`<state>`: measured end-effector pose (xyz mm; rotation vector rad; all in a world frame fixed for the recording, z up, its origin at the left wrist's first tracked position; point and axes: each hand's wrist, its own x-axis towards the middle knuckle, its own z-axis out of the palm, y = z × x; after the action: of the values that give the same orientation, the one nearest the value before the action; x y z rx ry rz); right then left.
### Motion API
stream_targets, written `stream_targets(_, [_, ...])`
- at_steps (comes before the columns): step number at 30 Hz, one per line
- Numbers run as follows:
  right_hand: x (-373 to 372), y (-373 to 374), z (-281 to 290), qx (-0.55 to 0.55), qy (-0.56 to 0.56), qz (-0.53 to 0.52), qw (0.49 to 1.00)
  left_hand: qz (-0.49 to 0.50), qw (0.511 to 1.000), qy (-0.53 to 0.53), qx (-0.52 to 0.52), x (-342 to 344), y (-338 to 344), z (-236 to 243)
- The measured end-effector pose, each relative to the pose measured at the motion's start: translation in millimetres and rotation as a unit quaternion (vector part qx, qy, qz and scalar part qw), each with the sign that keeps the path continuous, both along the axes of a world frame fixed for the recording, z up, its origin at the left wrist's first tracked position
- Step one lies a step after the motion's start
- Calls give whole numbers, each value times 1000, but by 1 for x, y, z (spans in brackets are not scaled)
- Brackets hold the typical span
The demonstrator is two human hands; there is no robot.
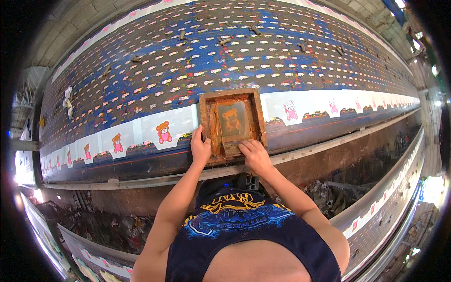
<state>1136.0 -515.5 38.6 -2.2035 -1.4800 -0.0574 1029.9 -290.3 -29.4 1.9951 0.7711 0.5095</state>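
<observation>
A wooden screen-printing frame [256, 113], smeared with orange ink and showing a bear shape in its mesh, sits over a row of white cut pieces [181, 125] on the long table. My left hand [201, 149] grips the frame's lower left side. My right hand [254, 155] has its fingers curled over a wooden bar [232, 149] at the frame's near end, probably a squeegee. Pieces to the left carry orange-and-pink bears [164, 134]; those to the right show pink-and-white bears [290, 111].
The printing table [324, 66] curves across the view, dotted with small printed labels and several small loose blocks [225, 41]. A rail [310, 145] runs along its near edge. A second table with white pieces [361, 218] lies at the lower right, beyond a dark, littered gap.
</observation>
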Motion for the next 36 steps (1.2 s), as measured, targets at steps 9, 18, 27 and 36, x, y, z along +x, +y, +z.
stream_targets(9, [16, -23, -1, 99, 138, -248, 954, 18, 999, 11, -41, 2, -2, 8])
stream_targets(18, [49, -52, -21, 155, 318, -299, 886, 39, 997, -65, -22, 15, -22, 2])
stream_targets(27, [156, -170, -6, 144, 306, -318, 886, 37, 993, -103, -38, 130, -144, 9])
stream_targets(36, [211, -235, -19, 97, 331, -298, 890, 45, 996, -59, -44, 176, -204, 0])
